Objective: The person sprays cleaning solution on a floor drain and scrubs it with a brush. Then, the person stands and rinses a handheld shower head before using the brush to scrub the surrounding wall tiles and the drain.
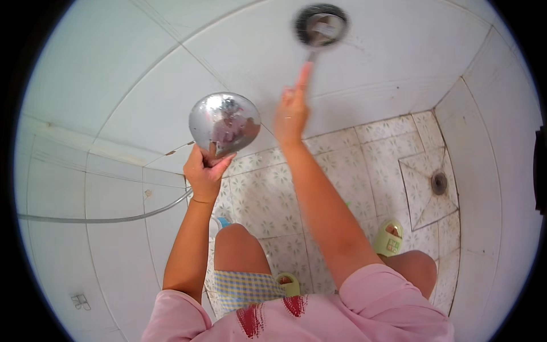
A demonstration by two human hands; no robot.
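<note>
My left hand (205, 175) grips the handle of a large chromed shower head (225, 124), whose shiny rounded back faces up with water drops on it. A grey hose (102, 220) curves in from the left rim towards that hand; where it meets the handle is hidden. Further forward, my right hand (294, 109) is closed around the handle of a round brush-like tool (321, 26) with a dark rim and a pale centre. The tool is blurred and lies over the white wall; whether it touches the wall I cannot tell.
White tiled walls (483, 141) surround a patterned tile floor (273, 201). A round floor drain (439, 183) lies at the right. My feet wear green slippers (389, 239). A blue and white object (220, 223) is partly hidden beside my left knee. A small hook (80, 302) is on the left wall.
</note>
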